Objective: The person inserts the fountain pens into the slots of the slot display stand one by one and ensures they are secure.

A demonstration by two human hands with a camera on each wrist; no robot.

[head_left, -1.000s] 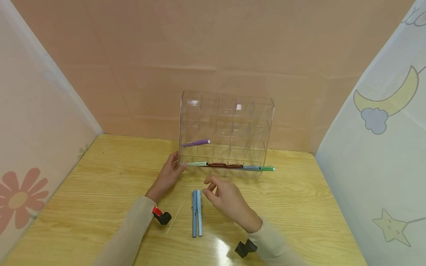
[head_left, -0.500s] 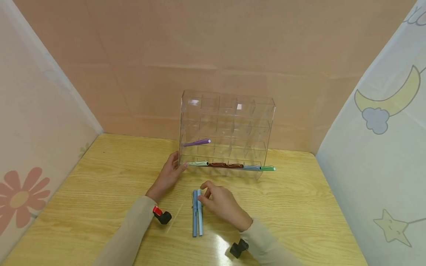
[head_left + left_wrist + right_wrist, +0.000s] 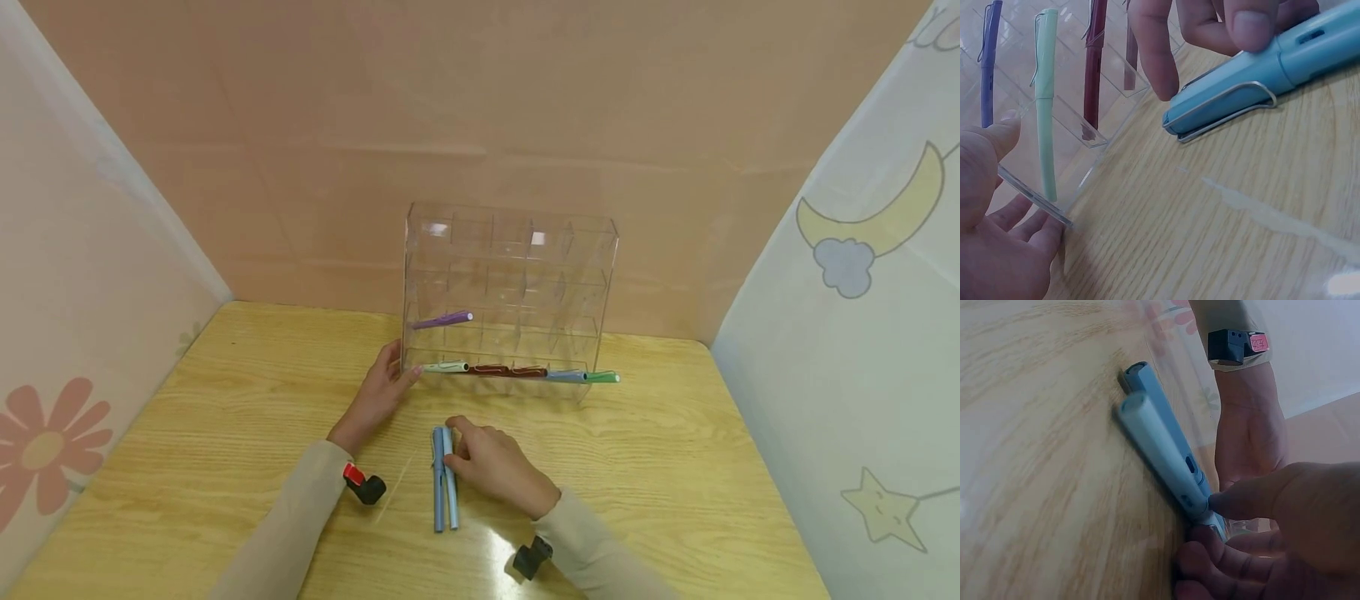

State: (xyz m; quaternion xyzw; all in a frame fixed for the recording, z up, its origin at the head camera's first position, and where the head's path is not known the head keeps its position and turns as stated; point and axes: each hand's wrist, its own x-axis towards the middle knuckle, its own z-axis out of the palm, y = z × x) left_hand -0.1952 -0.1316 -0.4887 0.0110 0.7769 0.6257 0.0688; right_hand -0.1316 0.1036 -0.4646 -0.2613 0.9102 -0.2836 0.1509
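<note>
A clear acrylic rack [image 3: 510, 279] of small compartments stands on the table. My left hand [image 3: 375, 402] grips its lower left corner, the thumb in front and the other fingers behind the edge [image 3: 1035, 199]. Closer to me, a light blue pen [image 3: 452, 500] and a darker blue pen [image 3: 438, 500] lie side by side, caps toward the rack. My right hand [image 3: 498, 465] pinches the light blue pen near its cap between thumb and fingers. In the right wrist view, the barrel of the light blue pen [image 3: 1159, 450] lies at a slight angle to the darker one [image 3: 1163, 409].
Along the rack's bottom row sit a pale green pen [image 3: 447, 367], two dark red pens, a blue pen [image 3: 566, 376] and a green pen [image 3: 602, 377]. A purple pen [image 3: 444, 320] sits one row higher at the left. Fabric walls enclose the wooden table [image 3: 660, 467].
My right hand has come down and left onto the light blue pen and taken hold of it. That pen's near end has swung slightly right. The left hand stays on the rack.
</note>
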